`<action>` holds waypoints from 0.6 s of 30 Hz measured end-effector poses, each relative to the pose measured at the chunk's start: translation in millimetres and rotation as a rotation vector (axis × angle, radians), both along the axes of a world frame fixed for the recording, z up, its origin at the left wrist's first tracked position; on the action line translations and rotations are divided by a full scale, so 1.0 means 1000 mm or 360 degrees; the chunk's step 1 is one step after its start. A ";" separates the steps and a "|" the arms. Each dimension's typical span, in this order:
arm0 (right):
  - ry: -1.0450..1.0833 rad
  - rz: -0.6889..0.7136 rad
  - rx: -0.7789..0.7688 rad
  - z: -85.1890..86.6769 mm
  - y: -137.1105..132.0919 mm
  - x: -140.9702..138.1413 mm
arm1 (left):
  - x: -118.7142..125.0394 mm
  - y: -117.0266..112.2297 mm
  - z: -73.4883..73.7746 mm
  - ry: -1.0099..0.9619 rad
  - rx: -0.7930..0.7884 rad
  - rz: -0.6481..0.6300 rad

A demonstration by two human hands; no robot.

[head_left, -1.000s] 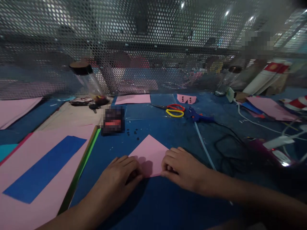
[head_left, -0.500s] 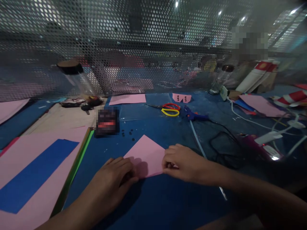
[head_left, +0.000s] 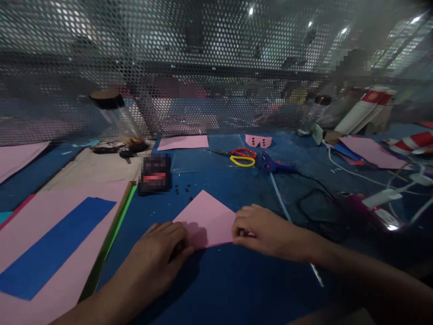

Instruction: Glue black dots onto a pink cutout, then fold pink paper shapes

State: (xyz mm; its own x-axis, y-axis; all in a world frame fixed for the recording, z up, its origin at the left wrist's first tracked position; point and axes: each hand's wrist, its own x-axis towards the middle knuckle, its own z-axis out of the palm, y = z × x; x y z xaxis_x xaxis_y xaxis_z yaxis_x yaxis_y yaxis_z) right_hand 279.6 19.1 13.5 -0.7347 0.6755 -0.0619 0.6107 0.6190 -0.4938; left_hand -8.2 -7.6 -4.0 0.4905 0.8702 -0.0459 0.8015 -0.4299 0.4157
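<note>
- Pink paper (head_left: 208, 216) lies flat on the blue tabletop (head_left: 216, 284), between the two hands; its outline reads as a triangle, apex pointing away from the person.
- Left hand (head_left: 165, 246): fingers curled over the left corner (whether it grips or merely presses, cannot tell).
- Right hand (head_left: 260, 230): thumb and fingertips pinched on the right corner.
- Edges: near edge nearly straight, running from hand to hand; the two far edges slope up to the apex, the corners covered by the fingers.
- Room: blue surface extends from the near edge toward the person. Past the apex, small black bits (head_left: 187, 187) sit close by on the left; scissors (head_left: 231, 155) lie farther back, well apart from the paper.
- Right side tighter: a slim pale stick (head_left: 280, 197) slants from the blue glue gun (head_left: 279, 166) to behind the right forearm.
- Left limit: large pink sheet (head_left: 20, 311), green along its right border, carrying a smooth dark-blue strip (head_left: 57, 248).
- Materials: paper matte, shadowed beside the left hand; scissor handles looped, one red, one yellow; back panel (head_left: 216, 108) perforated with round holes, metallic in sheen.
</note>
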 end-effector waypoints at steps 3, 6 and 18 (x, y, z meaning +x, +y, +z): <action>-0.0027 0.0011 -0.0075 0.007 0.004 0.005 | 0.001 0.000 -0.001 -0.0022 0.0039 0.0005; -0.0084 0.0005 -0.0113 0.012 0.009 0.009 | 0.001 0.000 -0.003 -0.0048 0.0093 -0.0002; -0.0065 -0.0014 -0.0254 0.019 0.014 0.015 | -0.001 0.001 -0.006 0.0033 0.0082 -0.0050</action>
